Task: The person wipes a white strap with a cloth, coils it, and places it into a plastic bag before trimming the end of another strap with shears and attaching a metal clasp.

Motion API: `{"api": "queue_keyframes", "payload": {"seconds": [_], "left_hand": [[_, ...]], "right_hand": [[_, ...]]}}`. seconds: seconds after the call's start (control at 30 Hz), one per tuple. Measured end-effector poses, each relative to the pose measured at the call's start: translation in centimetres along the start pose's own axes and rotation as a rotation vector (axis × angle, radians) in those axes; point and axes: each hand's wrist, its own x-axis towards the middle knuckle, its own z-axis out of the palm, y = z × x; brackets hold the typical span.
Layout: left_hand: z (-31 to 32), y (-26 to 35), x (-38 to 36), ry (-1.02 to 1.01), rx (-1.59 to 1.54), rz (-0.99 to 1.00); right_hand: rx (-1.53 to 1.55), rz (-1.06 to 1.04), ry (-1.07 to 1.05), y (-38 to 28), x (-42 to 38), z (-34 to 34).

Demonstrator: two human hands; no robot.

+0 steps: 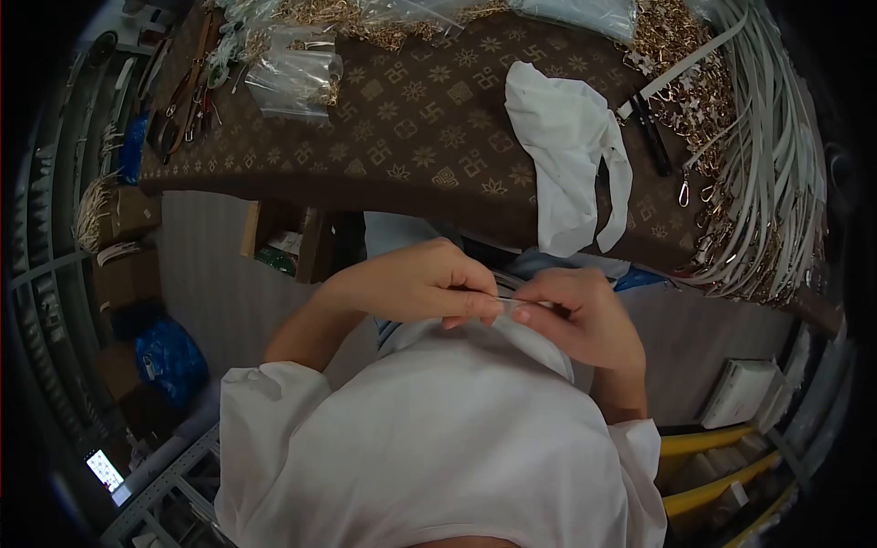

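My left hand (437,283) and my right hand (585,315) meet in front of my white shirt, just below the table's front edge. Both are closed in a pinch, fingertips almost touching. A thin, pale, shiny strip (506,300) spans the small gap between them; its exact kind is too small to make out. Beyond my hands, a crumpled white cloth (566,137) lies on the table and hangs over its edge. A black pen-like tool (652,137) rests to the right of the cloth.
On the brown patterned tablecloth (411,128), grey-white straps (763,155) and gold clasps and chains (681,68) crowd the right side. Plastic bags (288,82) and scissors (167,132) are at left. A wooden drawer (315,247) stands underneath; shelves and a blue bag (171,361) flank me.
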Motion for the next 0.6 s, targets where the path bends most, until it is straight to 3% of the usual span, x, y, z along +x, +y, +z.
{"api": "queue_keyframes", "payload": {"seconds": [0.03, 0.07, 0.13, 0.23, 0.33, 0.6], "left_hand": [[-0.3, 0.0, -0.5, 0.003, -0.005, 0.003], [-0.9, -0.2, -1.4, 0.048, 0.011, 0.015], [-1.5, -0.4, -2.9, 0.098, 0.015, 0.026], [-1.6, -0.7, -3.8, 0.132, 0.026, 0.031], [-1.4, -1.0, -3.9, 0.139, -0.003, 0.043], [-1.2, -0.9, -4.3, 0.238, 0.001, 0.123]], "right_hand": [[0.139, 0.13, -0.005, -0.2, 0.2, 0.0], [0.136, 0.134, -0.012, 0.4, -0.1, -0.7], [0.428, 0.235, 0.096, 2.6, -1.7, -2.8], [0.441, 0.221, 0.163, 4.4, -2.6, -2.9], [0.4, 0.126, 0.154, 4.8, -2.6, -2.7], [0.278, 0.104, 0.092, 3.3, -2.2, -3.1]]}}
